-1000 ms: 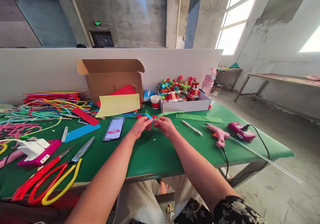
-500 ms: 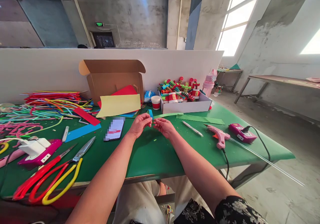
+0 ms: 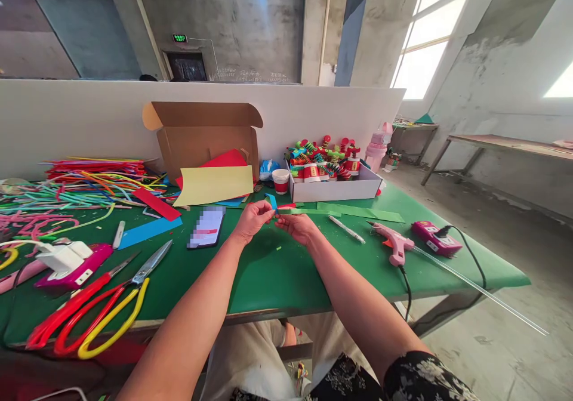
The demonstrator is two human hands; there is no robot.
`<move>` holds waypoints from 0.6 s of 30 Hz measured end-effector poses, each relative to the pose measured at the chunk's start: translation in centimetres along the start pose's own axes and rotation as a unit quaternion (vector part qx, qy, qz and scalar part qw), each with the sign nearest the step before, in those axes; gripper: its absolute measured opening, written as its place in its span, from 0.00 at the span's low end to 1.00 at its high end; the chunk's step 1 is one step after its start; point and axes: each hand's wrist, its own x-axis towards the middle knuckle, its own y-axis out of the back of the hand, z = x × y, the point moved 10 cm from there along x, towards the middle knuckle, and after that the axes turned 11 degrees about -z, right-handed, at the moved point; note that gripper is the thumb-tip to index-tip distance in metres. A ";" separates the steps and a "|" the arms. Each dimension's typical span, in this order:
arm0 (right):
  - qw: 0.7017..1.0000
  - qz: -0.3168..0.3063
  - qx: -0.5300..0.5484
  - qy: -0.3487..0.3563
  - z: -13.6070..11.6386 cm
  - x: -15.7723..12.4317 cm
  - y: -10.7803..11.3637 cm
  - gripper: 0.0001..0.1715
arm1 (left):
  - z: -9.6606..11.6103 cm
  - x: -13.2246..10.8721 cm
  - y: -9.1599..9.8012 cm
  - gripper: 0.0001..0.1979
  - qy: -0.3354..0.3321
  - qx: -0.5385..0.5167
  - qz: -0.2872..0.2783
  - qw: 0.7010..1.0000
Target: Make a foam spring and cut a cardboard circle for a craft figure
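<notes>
Both hands meet in a pinch above the middle of the green table. My left hand (image 3: 253,221) is closed, thumb and finger gripping a short blue paper strip (image 3: 271,200) whose free end sticks up. My right hand (image 3: 296,227) is closed too, its fingertips on the near end of a long green paper strip (image 3: 322,211) that runs off to the right. The two strips come together between the fingertips; fingers hide how they join. A bit of red shows behind the right hand. Right of that hand lies a white pen (image 3: 347,229).
Left of the hands lie a phone (image 3: 206,228), scissors (image 3: 152,262) and a heap of pipe cleaners (image 3: 94,177). Behind stand a cardboard box (image 3: 210,141), paper cups (image 3: 280,181) and a white box (image 3: 335,191) of small crafts. At right are a pink glue gun (image 3: 396,243) and power strip (image 3: 436,238).
The green strip's near part has shifted and now runs across the top of my right hand. The blue end leans more to the left. The view has moved slightly.
</notes>
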 end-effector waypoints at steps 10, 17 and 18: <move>0.996 0.012 -0.076 0.035 -1.7 -0.6 -0.6 0.16 | -0.5 0.3 0.0 0.13 0.000 0.015 -0.005 1.000; 0.994 0.015 -0.102 0.043 -1.7 -0.3 -0.5 0.18 | -0.3 0.3 -0.3 0.15 -0.015 0.032 -0.024 0.999; 0.993 0.013 -0.104 0.046 -1.8 -0.3 -0.4 0.19 | -0.3 0.3 -0.3 0.15 -0.015 0.037 -0.026 0.999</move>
